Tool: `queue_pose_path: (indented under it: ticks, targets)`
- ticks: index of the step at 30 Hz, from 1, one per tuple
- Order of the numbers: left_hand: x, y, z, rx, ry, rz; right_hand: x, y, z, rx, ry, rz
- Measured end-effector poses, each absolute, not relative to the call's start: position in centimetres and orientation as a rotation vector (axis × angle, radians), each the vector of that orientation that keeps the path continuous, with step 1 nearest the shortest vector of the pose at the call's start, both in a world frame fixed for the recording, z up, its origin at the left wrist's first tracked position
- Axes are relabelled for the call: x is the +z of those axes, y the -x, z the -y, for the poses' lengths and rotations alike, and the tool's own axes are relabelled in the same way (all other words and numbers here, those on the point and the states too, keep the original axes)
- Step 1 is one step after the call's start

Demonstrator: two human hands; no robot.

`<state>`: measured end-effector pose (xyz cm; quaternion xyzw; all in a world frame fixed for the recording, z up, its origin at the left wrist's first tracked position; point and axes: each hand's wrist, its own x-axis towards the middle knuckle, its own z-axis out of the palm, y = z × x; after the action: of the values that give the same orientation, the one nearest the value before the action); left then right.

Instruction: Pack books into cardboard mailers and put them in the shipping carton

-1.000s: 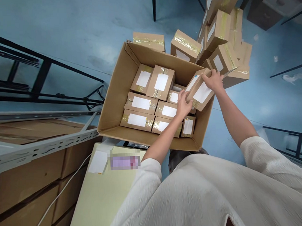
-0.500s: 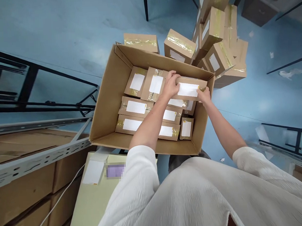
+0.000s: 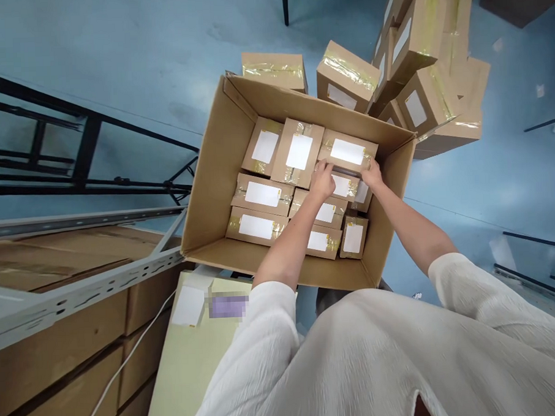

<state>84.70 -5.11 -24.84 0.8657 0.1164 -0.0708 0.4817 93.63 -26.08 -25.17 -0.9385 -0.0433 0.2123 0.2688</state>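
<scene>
A large open cardboard carton (image 3: 211,168) holds several small taped boxes with white labels. At its upper right inside lies a small labelled box (image 3: 347,150). My left hand (image 3: 323,180) has its fingers bent against the lower left edge of that box. My right hand (image 3: 372,174) grips the box's lower right corner. Left of it, an upright labelled box (image 3: 299,152) stands out above its neighbours. Just below my hands is another labelled box (image 3: 343,185), partly covered by my left hand.
Beyond the carton, taped boxes (image 3: 274,70) stand on the blue floor, with a stack (image 3: 419,36) at the upper right. A metal shelf (image 3: 79,302) with cartons is at left, near a pale green surface (image 3: 183,365). Black frames (image 3: 88,149) stand at upper left.
The small box has gone down into the carton's upper right corner and sits flatter. My left hand has slid from its top left side to its lower edge. The view has shifted.
</scene>
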Motion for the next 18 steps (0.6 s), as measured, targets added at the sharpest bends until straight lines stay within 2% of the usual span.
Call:
queue_pose_path:
  ticks: [4, 8, 13, 18]
  targets:
    - [-26.1, -81.8, 6.2, -0.495, -2.205, -0.305, -25.2, -92.3, 25.8, 0.575, 2.493, -0.124]
    - [-26.9, -80.1, 7.3, -0.735, -2.216, -0.266, -25.3, -92.2, 25.9, 0.610, 2.458, -0.117]
    - [-26.7, -78.7, 7.5, -0.731, -2.233, -0.271, -25.0, -92.3, 25.9, 0.703, 2.458, -0.083]
    - [-23.9, -76.9, 6.8, -0.643, -2.295, -0.289, -22.9, -88.8, 24.5, 0.748, 2.585, -0.044]
